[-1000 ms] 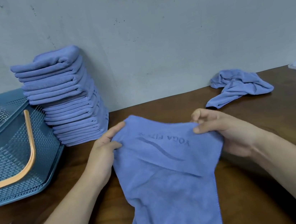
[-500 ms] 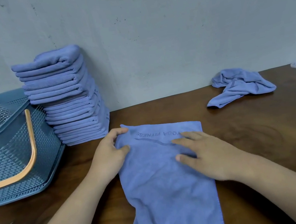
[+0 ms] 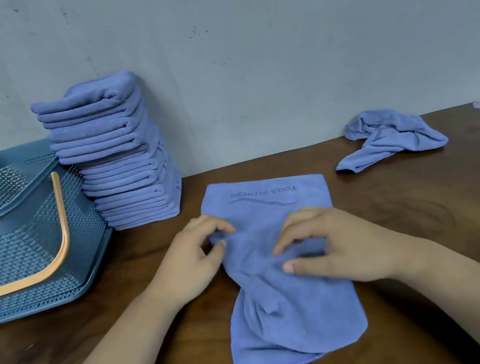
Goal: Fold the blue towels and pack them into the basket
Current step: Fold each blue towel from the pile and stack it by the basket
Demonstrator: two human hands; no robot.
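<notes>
Frame centre: YOGA FITNESS towel [image 3: 277, 268] flat on table [image 3: 420, 219]. Left hand [image 3: 191, 261] and right hand [image 3: 333, 249] both pinch its bunched middle. Risk: uneven grip skews fold.

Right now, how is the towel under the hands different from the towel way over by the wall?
The near towel lies spread out long and mostly flat; the far towel is a crumpled heap. Both hands, left and right, pinch the near towel at its middle; nothing touches the far one. The near towel shows upside-down "YOGA FITNESS" lettering; none is visible on the far one. Both are the same blue.
</notes>
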